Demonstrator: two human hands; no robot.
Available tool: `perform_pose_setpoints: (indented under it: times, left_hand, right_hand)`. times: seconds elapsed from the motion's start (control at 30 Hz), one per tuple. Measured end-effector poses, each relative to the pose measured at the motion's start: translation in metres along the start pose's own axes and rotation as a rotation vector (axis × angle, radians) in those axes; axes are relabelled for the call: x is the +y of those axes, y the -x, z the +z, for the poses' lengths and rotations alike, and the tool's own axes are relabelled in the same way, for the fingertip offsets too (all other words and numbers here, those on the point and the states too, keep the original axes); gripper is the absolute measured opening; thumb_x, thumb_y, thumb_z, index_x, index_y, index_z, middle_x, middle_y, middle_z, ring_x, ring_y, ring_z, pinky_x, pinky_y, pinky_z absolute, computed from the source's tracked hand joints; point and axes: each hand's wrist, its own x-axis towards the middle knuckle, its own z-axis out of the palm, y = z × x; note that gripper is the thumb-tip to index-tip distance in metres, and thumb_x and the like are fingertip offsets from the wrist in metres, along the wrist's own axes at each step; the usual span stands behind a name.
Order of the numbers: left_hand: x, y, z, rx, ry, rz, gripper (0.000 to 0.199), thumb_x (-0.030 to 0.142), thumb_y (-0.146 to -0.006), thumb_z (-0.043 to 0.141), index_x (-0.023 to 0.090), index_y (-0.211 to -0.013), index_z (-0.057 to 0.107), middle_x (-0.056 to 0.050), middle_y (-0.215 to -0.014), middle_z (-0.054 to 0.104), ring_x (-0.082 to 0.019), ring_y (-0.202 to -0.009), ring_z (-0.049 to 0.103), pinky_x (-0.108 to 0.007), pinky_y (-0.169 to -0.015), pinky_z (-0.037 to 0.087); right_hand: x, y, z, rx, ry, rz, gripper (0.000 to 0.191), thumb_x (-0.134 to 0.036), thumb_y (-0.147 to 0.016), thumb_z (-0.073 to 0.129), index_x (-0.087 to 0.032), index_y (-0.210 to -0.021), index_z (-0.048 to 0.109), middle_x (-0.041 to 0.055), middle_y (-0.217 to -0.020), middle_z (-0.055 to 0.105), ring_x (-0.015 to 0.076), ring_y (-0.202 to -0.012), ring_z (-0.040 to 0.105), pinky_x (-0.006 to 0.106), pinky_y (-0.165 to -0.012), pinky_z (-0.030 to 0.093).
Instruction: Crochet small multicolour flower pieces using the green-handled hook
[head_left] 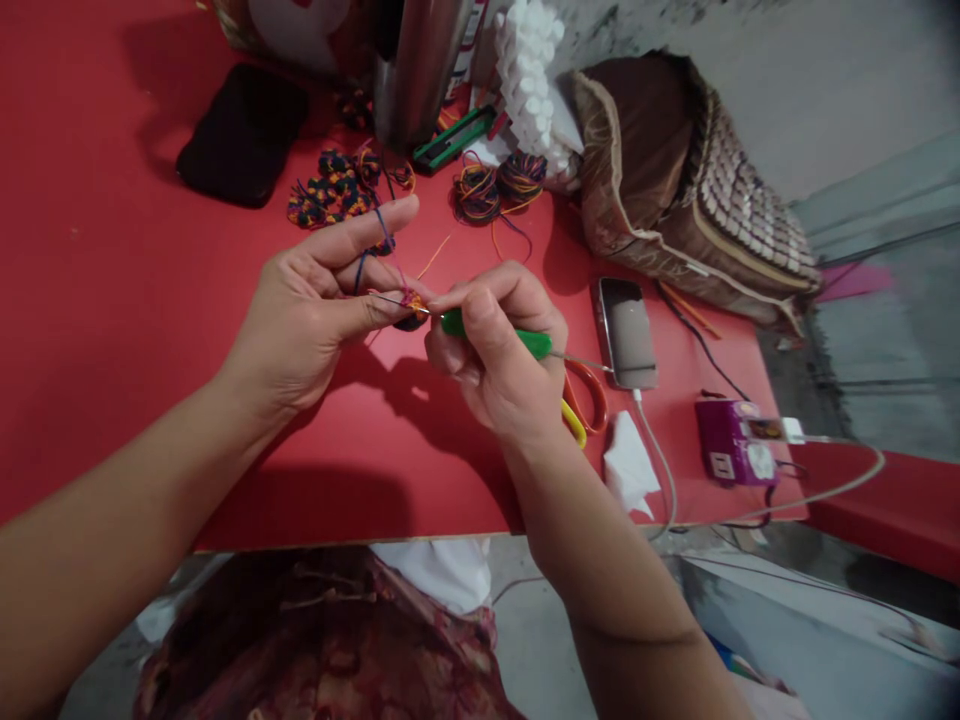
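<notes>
Between thumb and fingers, my left hand [315, 300] pinches a small multicoloured crochet piece [412, 308]. Dark blue yarn [381, 228] is looped round its raised index finger. My right hand [499, 345] is closed round the green handle of a crochet hook [534, 344]. The hook's thin metal shaft reaches into the piece at my left fingertips; the stitches there are too small to make out. Behind my hands lie two small balls of mixed dark and orange yarn [477, 190]. A heap of finished-looking crochet pieces [330, 190] sits beyond my left hand.
On the red table [112, 330] lie a black case [244, 135], a green cutter [454, 140], a charging phone [628, 330], orange-and-yellow scissors [589, 398], white tissue [630, 465] and a purple power box [735, 440]. A metal bottle [420, 75] and brown bag [675, 180] stand behind.
</notes>
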Motion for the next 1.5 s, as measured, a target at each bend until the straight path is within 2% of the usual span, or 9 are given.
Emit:
perform_pose_setpoints:
  times: [0.17, 0.43, 0.67, 0.83, 0.97, 1.1, 1.2, 1.3, 1.5]
  left_hand:
    - [-0.003, 0.005, 0.012, 0.089, -0.005, 0.065, 0.049, 0.012, -0.076, 0.111, 0.029, -0.12, 0.094, 0.004, -0.085, 0.086, -0.015, -0.081, 0.08, -0.029, -0.085, 0.069]
    - [0.004, 0.01, 0.018, 0.151, -0.107, 0.027, 0.052, 0.018, -0.08, 0.113, 0.028, -0.126, 0.091, 0.001, -0.093, 0.087, -0.019, -0.092, 0.082, -0.035, -0.091, 0.068]
    - [0.006, 0.005, 0.016, 0.138, -0.086, 0.092, 0.041, 0.014, -0.085, 0.108, 0.024, -0.122, 0.094, 0.005, -0.079, 0.081, -0.009, -0.07, 0.067, -0.024, -0.076, 0.06]
    - [0.004, 0.006, 0.015, 0.133, -0.142, 0.071, 0.048, 0.016, -0.083, 0.11, 0.027, -0.127, 0.094, 0.002, -0.085, 0.084, -0.015, -0.081, 0.076, -0.031, -0.085, 0.066]
    - [0.006, 0.01, 0.017, 0.132, -0.187, 0.053, 0.047, 0.018, -0.08, 0.112, 0.032, -0.121, 0.095, 0.002, -0.09, 0.086, -0.019, -0.086, 0.08, -0.036, -0.088, 0.072]
    - [0.006, 0.013, 0.022, 0.141, -0.212, 0.078, 0.05, 0.016, -0.08, 0.111, 0.032, -0.124, 0.094, 0.003, -0.088, 0.086, -0.019, -0.083, 0.079, -0.035, -0.083, 0.072]
    - [0.004, 0.016, 0.028, 0.176, -0.179, 0.08, 0.047, 0.015, -0.08, 0.111, 0.031, -0.12, 0.094, 0.005, -0.085, 0.085, -0.015, -0.077, 0.076, -0.028, -0.075, 0.068]
    - [0.004, 0.017, 0.033, 0.204, -0.081, 0.042, 0.047, 0.01, -0.078, 0.11, 0.029, -0.118, 0.095, 0.006, -0.083, 0.086, -0.011, -0.074, 0.076, -0.023, -0.076, 0.066]
    - [0.015, 0.007, 0.018, 0.027, 0.157, -0.152, 0.059, -0.005, -0.067, 0.109, 0.026, -0.116, 0.096, 0.007, -0.077, 0.083, -0.006, -0.069, 0.076, -0.016, -0.074, 0.065]
  right_hand:
    - [0.006, 0.0, 0.007, 0.108, -0.11, -0.136, 0.027, -0.052, -0.115, 0.079, -0.028, -0.105, 0.085, -0.0082, -0.066, 0.062, 0.0058, -0.046, 0.043, 0.02, -0.045, 0.037]
    - [0.014, -0.008, 0.013, 0.231, 0.043, -0.069, 0.051, -0.08, -0.108, 0.074, -0.03, -0.099, 0.074, -0.0106, -0.063, 0.049, 0.0076, -0.044, 0.042, 0.022, -0.041, 0.035]
    - [0.014, -0.01, 0.013, 0.189, -0.049, -0.092, 0.047, -0.075, -0.102, 0.087, -0.029, -0.097, 0.076, -0.012, -0.061, 0.05, 0.0064, -0.041, 0.034, 0.023, -0.037, 0.031]
    - [0.011, -0.006, 0.012, 0.197, -0.102, -0.086, 0.034, -0.061, -0.106, 0.089, -0.029, -0.099, 0.082, -0.0106, -0.063, 0.058, 0.0059, -0.042, 0.034, 0.023, -0.039, 0.034]
    - [0.008, -0.003, 0.01, 0.187, -0.068, -0.088, 0.028, -0.054, -0.109, 0.087, -0.028, -0.101, 0.085, -0.0094, -0.065, 0.061, 0.0061, -0.045, 0.041, 0.023, -0.044, 0.039]
    - [0.006, 0.0, 0.012, 0.233, 0.158, -0.111, 0.045, -0.071, -0.105, 0.085, -0.028, -0.095, 0.08, -0.008, -0.066, 0.06, 0.0102, -0.055, 0.057, 0.025, -0.055, 0.053]
    - [0.005, 0.009, 0.015, 0.253, 0.362, -0.151, 0.035, -0.065, -0.108, 0.084, -0.03, -0.107, 0.082, -0.0008, -0.088, 0.075, 0.0167, -0.08, 0.074, 0.035, -0.08, 0.069]
    - [0.006, 0.02, 0.017, 0.277, 0.513, -0.155, 0.023, -0.055, -0.109, 0.085, -0.033, -0.115, 0.084, 0.0045, -0.106, 0.081, 0.0241, -0.098, 0.081, 0.042, -0.091, 0.072]
    - [0.002, 0.027, 0.009, 0.23, 0.514, -0.162, 0.024, -0.062, -0.11, 0.078, -0.042, -0.118, 0.087, 0.0058, -0.094, 0.075, 0.0321, -0.093, 0.079, 0.052, -0.088, 0.072]
